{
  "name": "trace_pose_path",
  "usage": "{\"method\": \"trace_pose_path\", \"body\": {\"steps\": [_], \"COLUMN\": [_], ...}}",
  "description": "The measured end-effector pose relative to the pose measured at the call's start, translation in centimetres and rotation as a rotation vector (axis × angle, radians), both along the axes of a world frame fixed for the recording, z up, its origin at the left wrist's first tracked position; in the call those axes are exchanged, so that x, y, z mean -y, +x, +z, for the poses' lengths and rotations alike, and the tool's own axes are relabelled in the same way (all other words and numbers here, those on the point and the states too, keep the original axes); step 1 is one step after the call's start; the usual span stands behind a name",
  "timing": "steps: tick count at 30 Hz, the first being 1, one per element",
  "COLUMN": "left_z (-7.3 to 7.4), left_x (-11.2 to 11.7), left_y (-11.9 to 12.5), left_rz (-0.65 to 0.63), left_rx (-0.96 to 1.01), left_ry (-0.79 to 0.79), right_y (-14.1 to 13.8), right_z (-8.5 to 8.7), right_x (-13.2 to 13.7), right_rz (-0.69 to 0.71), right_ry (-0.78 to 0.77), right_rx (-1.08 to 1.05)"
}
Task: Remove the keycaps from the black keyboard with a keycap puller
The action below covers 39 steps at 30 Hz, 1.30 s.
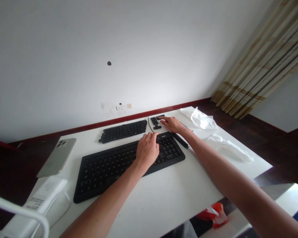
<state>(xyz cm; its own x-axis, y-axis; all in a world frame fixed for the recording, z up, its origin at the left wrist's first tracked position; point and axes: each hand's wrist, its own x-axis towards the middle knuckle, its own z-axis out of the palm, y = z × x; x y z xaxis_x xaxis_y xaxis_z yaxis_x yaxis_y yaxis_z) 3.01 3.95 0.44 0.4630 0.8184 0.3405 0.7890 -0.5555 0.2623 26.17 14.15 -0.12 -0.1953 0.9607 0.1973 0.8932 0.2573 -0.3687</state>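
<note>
**One Hand on the Black Keyboard [103, 170], One Beyond It**

A person's two bare hands sit apart at a white desk [161, 195]. The left hand [148, 149] rests curled over the keyboard's far edge, apparently to steady it; whether its fingers clasp anything cannot be told from above. The right hand [173, 125] reaches past the far right corner, index finger stretched onto small key blocks [154, 121], with nothing visibly clasped.

The keyboard lies slantwise across the desk, its left end nearer the wearer, seemingly placed within easy reach of both arms. Just beyond it, rows of black keys [125, 130] stand in stepped lines, an order that probably keeps their positions easy to follow. A thin dark cable [150, 126] runs between these rows and the small blocks. By the right wrist lies a dark strip [180, 140], partly covered.

Crumpled white wrapping [201, 118] sits on the right, perhaps pushed there to free working room. On the left, a phone [57, 157] lies face down, beyond a white power strip [37, 201].
</note>
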Motion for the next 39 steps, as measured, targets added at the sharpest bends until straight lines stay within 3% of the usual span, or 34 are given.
{"method": "trace_pose_path", "body": {"steps": [12,29,35,39], "left_z": [0.2,0.0,0.0,0.0], "left_x": [0.0,0.0,0.0,0.1], "left_y": [0.0,0.0,0.0,0.0], "left_rz": [-0.003,-0.005,-0.001,-0.002], "left_rx": [0.004,-0.009,-0.002,-0.005], "left_ry": [-0.007,0.001,0.004,0.003], "right_y": [0.6,0.5,1.0,1.4], "right_z": [-0.6,-0.7,0.2,0.0], "right_x": [-0.4,-0.6,-0.1,-0.3], "right_rz": [-0.016,-0.002,-0.118,-0.123], "right_ry": [0.058,0.004,0.048,0.038], "right_rx": [-0.048,-0.065,-0.027,-0.039]}}
